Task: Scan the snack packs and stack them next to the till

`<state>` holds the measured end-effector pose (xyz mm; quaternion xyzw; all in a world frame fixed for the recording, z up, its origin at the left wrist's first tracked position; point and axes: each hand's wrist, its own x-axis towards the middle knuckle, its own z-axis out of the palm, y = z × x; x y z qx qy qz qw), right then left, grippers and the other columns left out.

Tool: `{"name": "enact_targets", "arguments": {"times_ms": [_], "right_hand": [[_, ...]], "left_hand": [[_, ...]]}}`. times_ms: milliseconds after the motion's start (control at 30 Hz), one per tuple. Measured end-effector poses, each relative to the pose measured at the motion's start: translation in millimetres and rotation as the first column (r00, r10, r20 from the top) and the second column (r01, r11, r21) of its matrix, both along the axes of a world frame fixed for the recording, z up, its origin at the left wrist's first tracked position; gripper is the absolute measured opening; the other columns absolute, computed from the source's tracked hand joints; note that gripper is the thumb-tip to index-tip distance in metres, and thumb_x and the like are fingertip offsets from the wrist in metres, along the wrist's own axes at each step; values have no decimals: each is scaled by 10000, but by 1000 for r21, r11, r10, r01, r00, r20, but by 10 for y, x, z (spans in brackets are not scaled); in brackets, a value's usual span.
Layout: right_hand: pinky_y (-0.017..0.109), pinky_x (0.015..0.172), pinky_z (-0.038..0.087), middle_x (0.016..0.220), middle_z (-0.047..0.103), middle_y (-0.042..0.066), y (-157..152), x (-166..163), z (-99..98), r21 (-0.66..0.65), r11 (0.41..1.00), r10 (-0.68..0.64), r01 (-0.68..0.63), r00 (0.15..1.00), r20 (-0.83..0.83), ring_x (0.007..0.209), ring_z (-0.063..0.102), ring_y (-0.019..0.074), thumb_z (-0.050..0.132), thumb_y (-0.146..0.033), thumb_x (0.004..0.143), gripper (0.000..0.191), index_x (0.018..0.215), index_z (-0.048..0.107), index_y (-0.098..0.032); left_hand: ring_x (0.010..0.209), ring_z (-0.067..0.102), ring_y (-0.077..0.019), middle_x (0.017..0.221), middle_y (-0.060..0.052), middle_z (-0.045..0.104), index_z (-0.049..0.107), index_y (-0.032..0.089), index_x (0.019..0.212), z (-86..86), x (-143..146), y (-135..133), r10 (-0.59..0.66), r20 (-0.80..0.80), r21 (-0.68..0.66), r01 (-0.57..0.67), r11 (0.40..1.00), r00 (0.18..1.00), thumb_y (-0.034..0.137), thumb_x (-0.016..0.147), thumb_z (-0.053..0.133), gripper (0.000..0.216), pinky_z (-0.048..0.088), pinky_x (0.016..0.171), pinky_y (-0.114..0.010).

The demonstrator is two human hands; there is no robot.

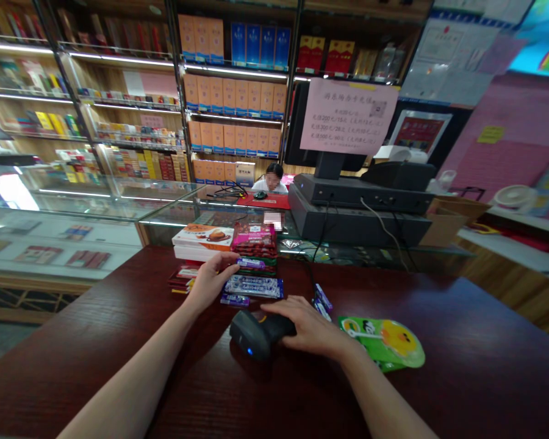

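I can read a pink paper sign (348,119) on the monitor (296,135): one line gives 充值200元/15次, the next 充值300元/28次, and the row under them starts 充值500元, its count unclear to me. A square code sits at the sign's upper right. The print on the purple packet (251,263), the silver packet (255,286) and the dark pink bag (255,239) is too small for me.

Scanner (249,334), black, blue light (250,351) lit: handle in right hand (312,327). Bar (251,263), purple-wrapped: left hand (210,280), fingertips at one end. Box (204,236), white-and-orange, beside maroon pack (255,240). Pouch (396,344), green, yellow cartoon print: on dark wood counter (119,341).
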<state>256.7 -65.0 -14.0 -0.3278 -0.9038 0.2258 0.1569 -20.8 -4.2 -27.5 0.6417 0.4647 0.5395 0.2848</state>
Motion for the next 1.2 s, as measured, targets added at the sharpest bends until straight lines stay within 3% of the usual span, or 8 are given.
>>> {"name": "enact_targets", "arguments": {"times_ms": [167, 367, 700, 900, 1200], "right_hand": [[428, 1069, 342, 1449, 586, 5, -40, -18, 52, 10, 1000, 8, -8, 1000, 13, 1248, 543, 255, 599, -108, 730, 780, 1471, 477, -320], [427, 1040, 343, 1376, 647, -29, -45, -20, 68, 23, 1000, 15, -15, 1000, 3, 1150, 577, 247, 590, -113, 772, 725, 1441, 508, -382], [394, 987, 391, 1252, 685, 36, 20, 107, 123, 55, 990, -124, 130, 988, -93, 1082, 581, 240, 665, -224, 863, 634, 1459, 490, -352], [411, 1003, 374, 1377, 624, 21, 77, 183, 102, 43, 984, -163, 171, 975, -153, 1108, 557, 248, 658, -218, 881, 699, 1509, 398, -386], [424, 1002, 391, 1369, 635, 3, 59, 228, 167, -10, 984, -176, 177, 966, -188, 1098, 556, 255, 650, -213, 865, 689, 1490, 429, -402]], "left_hand": [[867, 672, -195, 965, -42, 730, 674, 197, 1080, -37, -25, 26, -1, 10, 0, 1, 1000, 1000, 442, 805, 690, 369, 524, 826, -339], [894, 665, -197, 1000, -49, 723, 671, 192, 1095, -58, -54, 43, 21, 4, -8, -21, 1000, 1000, 448, 817, 686, 379, 517, 856, -344], [885, 671, -195, 978, -44, 725, 663, 192, 1081, -66, -83, 53, 38, 16, 19, -38, 999, 999, 442, 828, 683, 357, 526, 849, -343], [852, 674, -190, 950, -38, 729, 664, 188, 1071, -68, -87, 56, 60, 6, 23, -60, 998, 998, 444, 818, 694, 361, 523, 821, -333], [911, 681, -209, 1007, -50, 727, 653, 190, 1059, -28, -66, 24, 50, 24, -1, -50, 999, 998, 450, 816, 680, 356, 523, 850, -347]]}}
